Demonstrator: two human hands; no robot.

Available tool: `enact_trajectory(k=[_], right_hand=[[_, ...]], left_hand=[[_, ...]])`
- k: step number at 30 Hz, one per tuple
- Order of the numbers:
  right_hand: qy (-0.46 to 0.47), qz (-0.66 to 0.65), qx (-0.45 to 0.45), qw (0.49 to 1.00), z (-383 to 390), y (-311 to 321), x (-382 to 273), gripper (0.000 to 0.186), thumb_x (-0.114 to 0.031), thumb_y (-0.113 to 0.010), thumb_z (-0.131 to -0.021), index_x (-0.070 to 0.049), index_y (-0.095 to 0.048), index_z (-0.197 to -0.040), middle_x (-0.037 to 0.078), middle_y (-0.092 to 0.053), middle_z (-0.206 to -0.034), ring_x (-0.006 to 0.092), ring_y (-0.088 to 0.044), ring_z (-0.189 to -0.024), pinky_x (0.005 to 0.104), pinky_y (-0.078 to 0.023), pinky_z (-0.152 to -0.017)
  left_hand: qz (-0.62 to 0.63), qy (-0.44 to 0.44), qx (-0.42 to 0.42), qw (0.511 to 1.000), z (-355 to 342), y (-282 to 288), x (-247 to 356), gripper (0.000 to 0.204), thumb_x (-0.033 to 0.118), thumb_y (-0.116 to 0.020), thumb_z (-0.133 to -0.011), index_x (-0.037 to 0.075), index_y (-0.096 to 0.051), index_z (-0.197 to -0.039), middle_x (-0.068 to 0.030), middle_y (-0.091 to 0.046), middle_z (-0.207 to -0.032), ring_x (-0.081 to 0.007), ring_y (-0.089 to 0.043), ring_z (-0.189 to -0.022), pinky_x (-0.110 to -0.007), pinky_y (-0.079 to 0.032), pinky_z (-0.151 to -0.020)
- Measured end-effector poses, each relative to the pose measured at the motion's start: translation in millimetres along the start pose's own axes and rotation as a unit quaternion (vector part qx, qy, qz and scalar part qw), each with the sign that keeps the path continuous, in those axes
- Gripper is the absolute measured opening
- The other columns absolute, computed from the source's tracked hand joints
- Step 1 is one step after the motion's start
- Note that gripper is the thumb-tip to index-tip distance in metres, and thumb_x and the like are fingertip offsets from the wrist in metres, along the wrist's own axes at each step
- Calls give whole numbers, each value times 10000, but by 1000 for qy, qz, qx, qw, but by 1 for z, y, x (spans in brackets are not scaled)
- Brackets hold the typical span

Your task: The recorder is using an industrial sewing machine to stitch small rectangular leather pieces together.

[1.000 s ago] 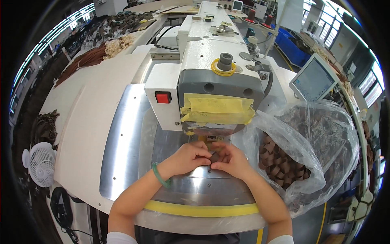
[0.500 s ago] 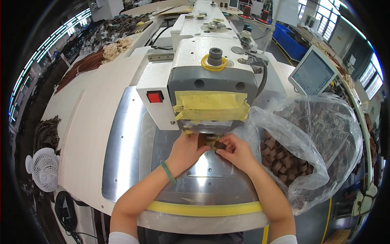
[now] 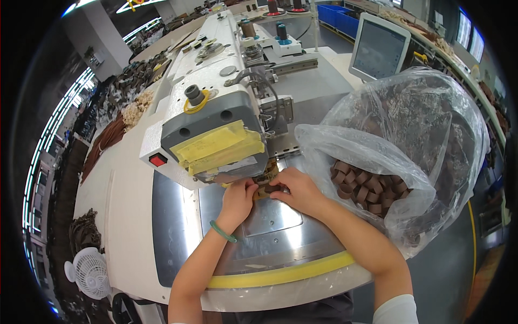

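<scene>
Brown strap piece is pinched in the right hand beneath the sewing machine; the left hand curls nearby, its grip unclear. Yellow tape's markings are illegible. Compared with earlier, the machine slants leftward in view.
</scene>
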State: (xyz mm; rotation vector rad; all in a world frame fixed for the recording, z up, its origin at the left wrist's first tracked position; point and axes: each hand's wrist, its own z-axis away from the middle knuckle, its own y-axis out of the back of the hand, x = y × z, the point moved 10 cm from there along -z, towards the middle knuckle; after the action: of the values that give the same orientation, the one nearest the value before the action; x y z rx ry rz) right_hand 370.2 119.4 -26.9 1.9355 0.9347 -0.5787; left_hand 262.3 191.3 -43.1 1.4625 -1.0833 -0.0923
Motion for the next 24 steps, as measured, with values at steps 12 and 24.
enact_trajectory(k=[12, 24], right_hand=[[56, 57, 24, 997, 7, 3, -12, 177, -128, -627, -693, -97, -544, -846, 56, -540, -836, 257, -523, -856, 358, -473, -686], [112, 196, -53, 973, 14, -10, -27, 273, -106, -612, -680, -176, -647, -942, 42, -502, -789, 221, -497, -799, 304, -441, -692]], left_hand=[[367, 197, -1, 909, 6, -15, -33, 70, 73, -492, -871, 18, -508, -830, -45, -566, -672, -83, -495, -491, -186, -370, -448], [396, 231, -16, 889, 15, -19, -36, 144, 111, -556, -835, -8, -566, -914, -9, -538, -621, -58, -479, -457, -172, -367, -422]])
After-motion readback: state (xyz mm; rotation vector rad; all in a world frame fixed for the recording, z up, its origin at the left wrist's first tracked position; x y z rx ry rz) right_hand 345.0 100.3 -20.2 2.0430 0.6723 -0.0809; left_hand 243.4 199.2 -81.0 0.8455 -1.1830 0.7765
